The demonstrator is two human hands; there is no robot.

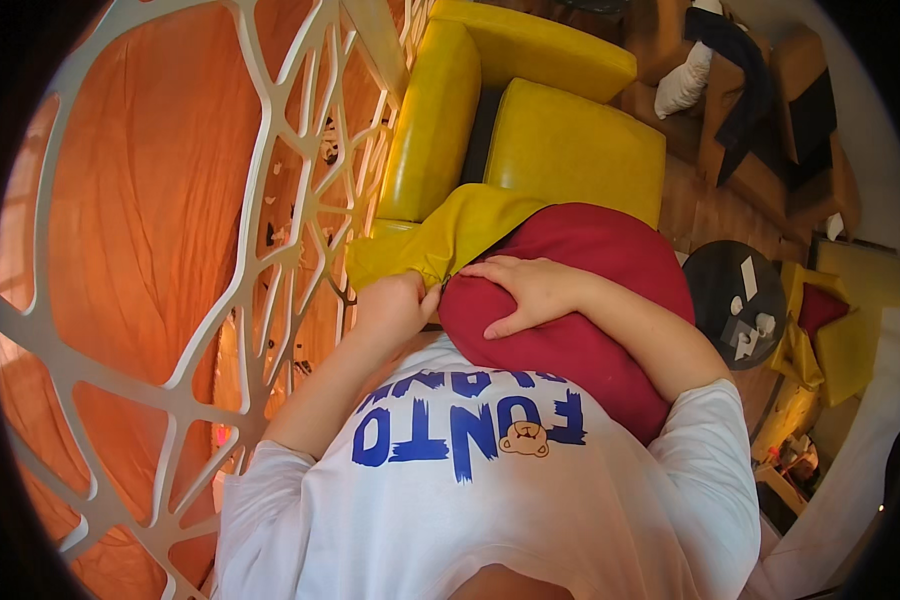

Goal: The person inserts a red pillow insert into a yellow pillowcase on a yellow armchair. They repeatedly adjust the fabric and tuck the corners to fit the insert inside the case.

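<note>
A plump red fabric cushion [592,255] rests against my body, with a loose yellow leather-look cover [457,225] at its far left side. My left hand [394,306] is closed at the cover's near edge, pinching it between thumb and fingers beside a small dark piece, perhaps a zip pull [445,281]. Spread flat on top of the cushion is my right hand [536,291], thumb apart, its fingertips near the edge where red and yellow meet. The cushion's underside and how far the cover reaches around it are hidden.
Ahead stands a yellow armchair [577,150]. A white lattice partition [270,120] rises close on the left, before orange cloth [150,187]. To the right are a round dark table [709,292] with small items, brown seating [784,180] and another yellow chair [855,360] with a red cushion.
</note>
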